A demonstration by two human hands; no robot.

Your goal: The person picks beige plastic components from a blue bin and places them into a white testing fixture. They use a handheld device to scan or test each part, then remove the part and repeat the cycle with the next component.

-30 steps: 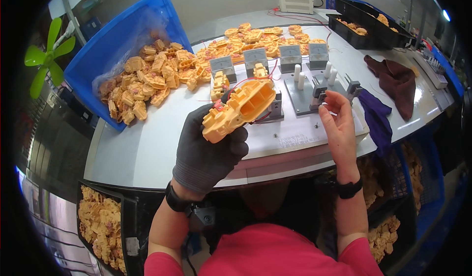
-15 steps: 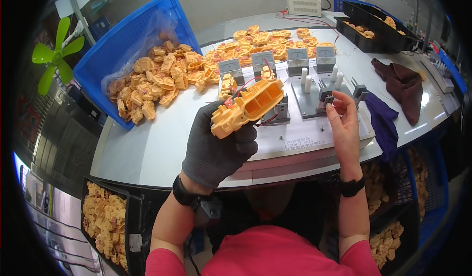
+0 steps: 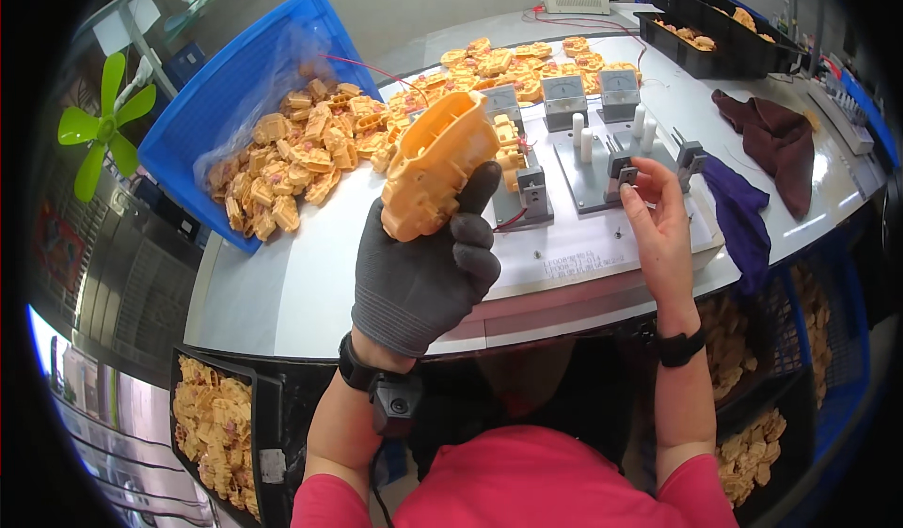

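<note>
My left hand (image 3: 423, 269), in a dark grey glove, is closed around a yellow-orange plastic housing (image 3: 435, 166). The housing is tilted, its hollow side facing up and away, and hides part of the bench behind it. My bare right hand (image 3: 661, 232) has thumb and index finger pressed at a small dark clamp block (image 3: 619, 167) on a grey test fixture plate (image 3: 571, 182). White pegs (image 3: 586, 145) rise from that plate. Left of it, another yellow part (image 3: 508, 157) sits in a second fixture station beside a metal block (image 3: 532, 192).
Panel meters (image 3: 564, 102) stand behind the fixtures. A tilted blue crate (image 3: 174, 166) spills yellow housings (image 3: 301, 147); more lie across the back of the table. Purple cloth (image 3: 738, 218) and brown cloth (image 3: 776, 152) lie at right. Black bins (image 3: 273, 425) hold parts below the table edge.
My left hand has turned the housing more upright and moved it slightly up and left, its hollow side swinging away. My right hand stays at the clamp block.
</note>
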